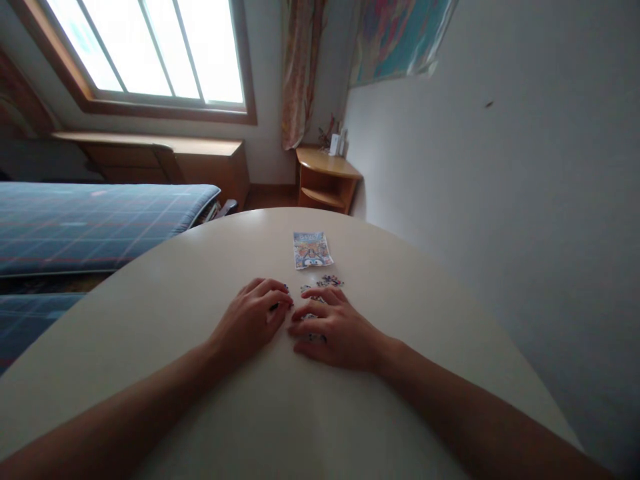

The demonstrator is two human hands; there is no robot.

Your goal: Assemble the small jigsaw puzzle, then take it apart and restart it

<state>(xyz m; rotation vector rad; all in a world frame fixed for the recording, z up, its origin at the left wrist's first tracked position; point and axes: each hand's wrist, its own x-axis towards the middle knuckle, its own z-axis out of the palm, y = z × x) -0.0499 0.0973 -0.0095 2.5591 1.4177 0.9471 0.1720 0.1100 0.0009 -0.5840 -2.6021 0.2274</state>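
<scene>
My left hand (255, 307) rests on the table with its fingers curled and the thumb close to the index finger. Small dark bits show at its fingertips, but what is between them is mostly hidden. My right hand (335, 327) lies palm down with its fingers spread over small patterned pieces (315, 338), which look like jigsaw puzzle pieces and are partly covered. Just beyond that hand is a loose cluster of the same pieces (331, 281). Farther back lies a colourful printed sheet (312, 251) with a blue cartoon figure at its near edge.
The pale, round-ended table (225, 247) is bounded by a white wall (490, 193) on the right. At left stands a bed with a blue checked mattress (100, 223). A wooden corner shelf (325, 163) and a long wooden cabinet (205, 150) stand beyond, below a bright window (150, 47).
</scene>
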